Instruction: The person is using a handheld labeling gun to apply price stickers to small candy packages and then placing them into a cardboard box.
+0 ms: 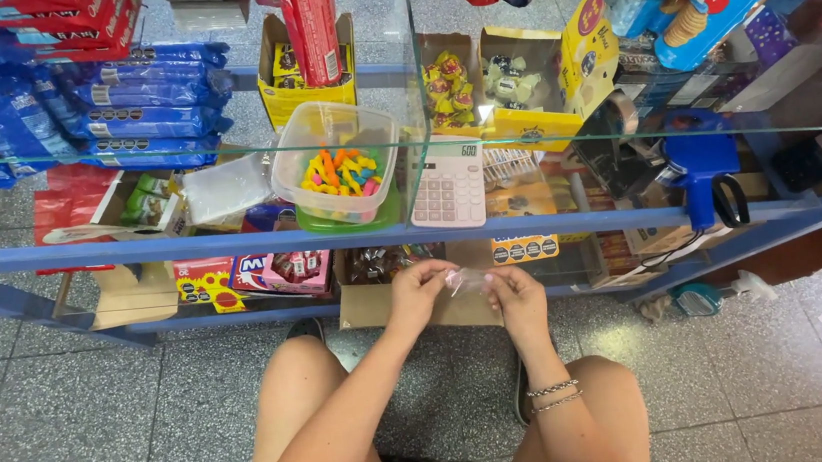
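Now your left hand (419, 290) and right hand (518, 296) each pinch an edge of the small clear bag (464, 279) between them; opening its mouth likely needs the sides rubbed apart

A small clear plastic bag (464, 280), crumpled and empty-looking, is stretched level in mid-air just near of the low shelf.

A small sweet shop: glass counter shelves (172, 148) stocked with biscuit packets (141, 91) at ten o'clock, calculator (449, 185) centre.
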